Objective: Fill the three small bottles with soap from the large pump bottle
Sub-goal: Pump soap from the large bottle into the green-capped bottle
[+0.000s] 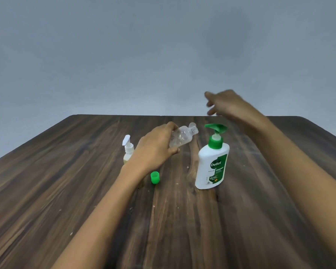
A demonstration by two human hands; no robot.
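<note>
A person's left hand (pixel 155 150) grips a small clear bottle (pixel 182 137) by its base, tilting its uncapped neck toward the green pump head of a large white soap bottle (pixel 211 166) standing just beside it on a dark wooden table (pixel 66 191). The right hand (pixel 227 103), blurred, hangs above the pump with fingers spread and holding nothing. A green cap (pixel 155 177) stands on the table near the left wrist. A second small bottle (pixel 128 150) with a white pump stands behind the left hand, partly hidden.
</note>
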